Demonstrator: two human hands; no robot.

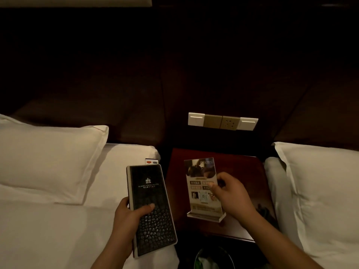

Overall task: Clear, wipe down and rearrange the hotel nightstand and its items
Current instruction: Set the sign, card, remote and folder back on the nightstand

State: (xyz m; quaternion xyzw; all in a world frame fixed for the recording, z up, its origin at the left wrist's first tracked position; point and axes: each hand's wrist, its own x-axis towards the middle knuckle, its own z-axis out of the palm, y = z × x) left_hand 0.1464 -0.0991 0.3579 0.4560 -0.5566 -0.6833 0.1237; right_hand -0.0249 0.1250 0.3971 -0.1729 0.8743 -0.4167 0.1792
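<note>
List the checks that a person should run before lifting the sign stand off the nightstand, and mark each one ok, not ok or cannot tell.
1. Grip of the right hand on the sign stand: ok, fingers pinch its right edge.
2. Base of the sign stand resting on the nightstand: ok.
3. Hold of the left hand on the black folder: ok, thumb across the cover.
4. Free space on the left bed for setting things down: ok.
5. Rest of the nightstand cleared: cannot tell, a dark shape lies right of the wrist.
</note>
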